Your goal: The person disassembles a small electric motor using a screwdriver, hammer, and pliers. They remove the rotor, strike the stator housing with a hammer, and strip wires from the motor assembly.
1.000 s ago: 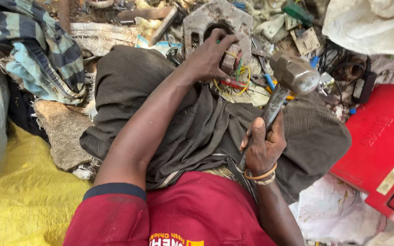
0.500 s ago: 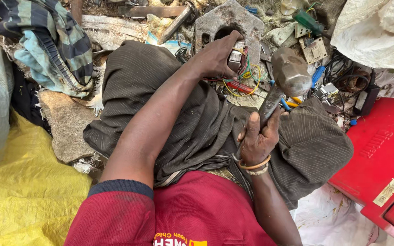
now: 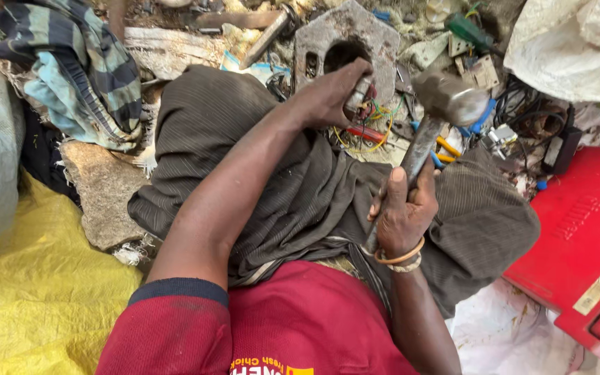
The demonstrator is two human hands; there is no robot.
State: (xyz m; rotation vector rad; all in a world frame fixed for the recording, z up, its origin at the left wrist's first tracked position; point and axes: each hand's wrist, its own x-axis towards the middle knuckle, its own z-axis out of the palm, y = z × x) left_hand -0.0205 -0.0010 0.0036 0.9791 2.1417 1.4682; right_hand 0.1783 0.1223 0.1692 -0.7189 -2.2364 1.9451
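Observation:
My left hand [image 3: 328,94] grips a small metal part with coloured wires [image 3: 361,94] and holds it against a grey concrete block [image 3: 345,42] that has a dark hole in it. My right hand [image 3: 403,212] is closed around the handle of a heavy steel hammer [image 3: 446,97]. The hammer's head hangs raised to the right of the small part, a short way from it. Loose yellow, red and green wires [image 3: 366,132] trail below the part. My lap is covered by dark grey-brown cloth [image 3: 300,187].
A red case [image 3: 578,236] lies at the right. White sacks [image 3: 571,48] sit at the top right, yellow sheeting [image 3: 29,292] at the lower left, a striped cloth [image 3: 78,76] at the upper left. Scrap parts, a green-handled tool [image 3: 470,31] and black cables [image 3: 536,118] litter the ground.
The view has shifted slightly. My right hand has kept the hammer raised, its head now a little nearer the part. My left hand stays on the part at the block.

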